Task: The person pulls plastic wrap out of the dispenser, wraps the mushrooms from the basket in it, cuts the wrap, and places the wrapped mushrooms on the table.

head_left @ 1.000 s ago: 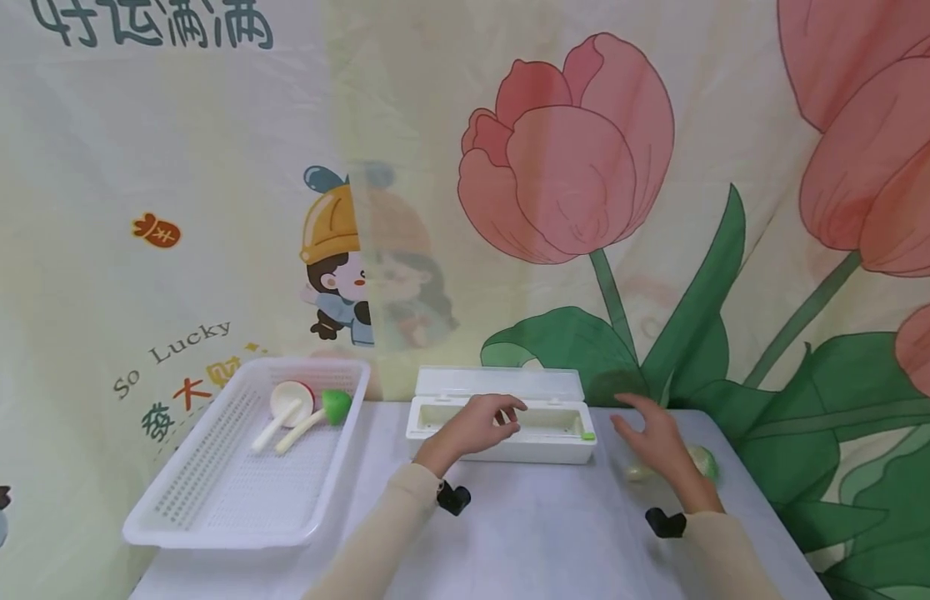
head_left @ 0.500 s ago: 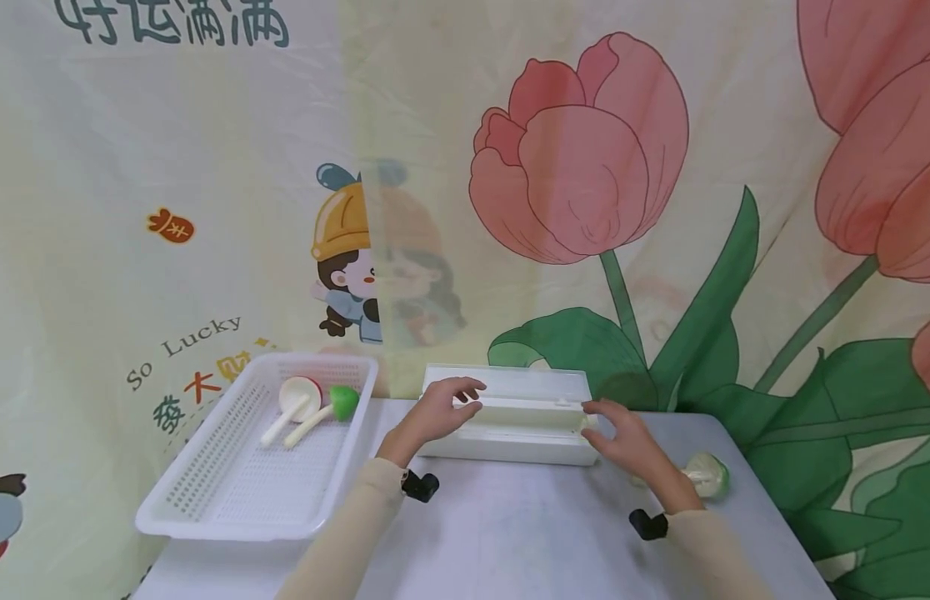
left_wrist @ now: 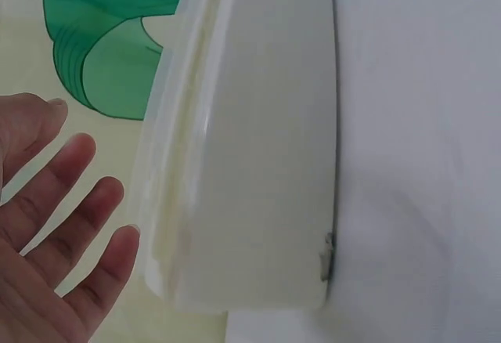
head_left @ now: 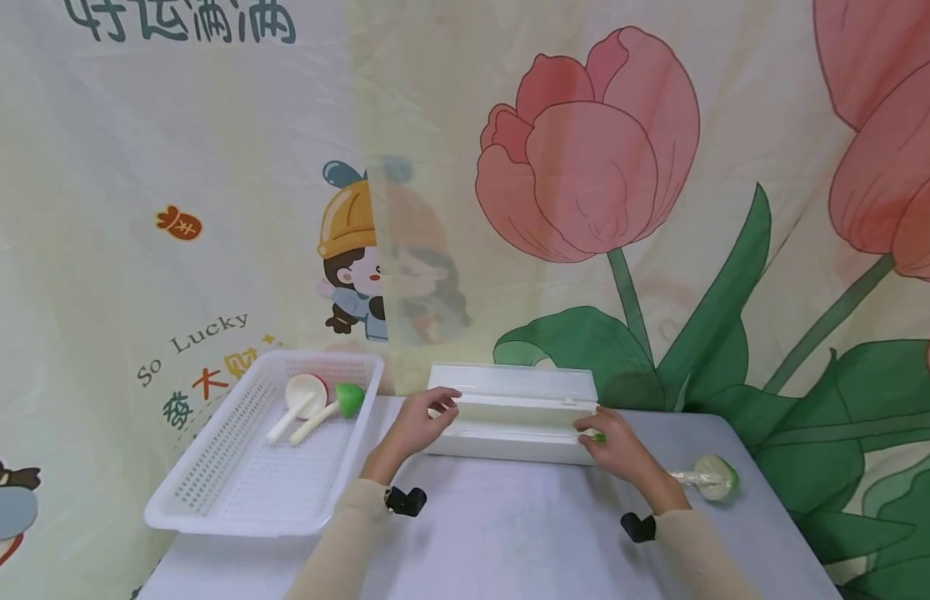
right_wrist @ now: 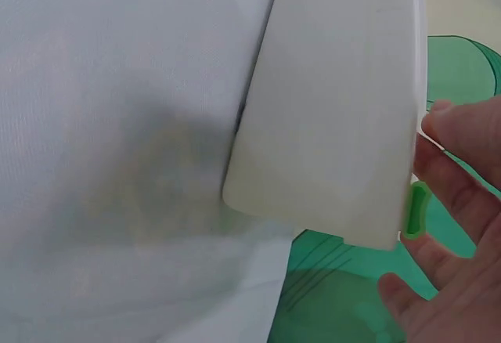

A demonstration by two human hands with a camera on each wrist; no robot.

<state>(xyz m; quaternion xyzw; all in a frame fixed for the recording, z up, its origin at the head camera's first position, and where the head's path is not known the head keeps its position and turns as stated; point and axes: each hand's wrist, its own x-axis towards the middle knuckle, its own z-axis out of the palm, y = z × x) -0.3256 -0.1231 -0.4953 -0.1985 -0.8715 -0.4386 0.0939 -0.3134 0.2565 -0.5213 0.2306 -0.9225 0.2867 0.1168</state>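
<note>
A long white box stands on the table with its translucent lid raised at the back. My left hand is at the box's left end. In the left wrist view, the fingers are spread, and contact with the box is not clear. At the right end, my right hand has its thumb and fingers close around the corner, by a small green tab. Its fingers look extended, and the fingertips seem to touch the box's edge. Part of the box's inside is hidden.
A white perforated basket at the left holds a white-headed spoon-like utensil and a green-headed one. Another pale utensil with a green-edged head lies at the table's right. A printed cloth hangs behind.
My left hand has moved left from over the box's middle to its left end. My right hand has come left to the box's right end, uncovering more of the utensil on the table.
</note>
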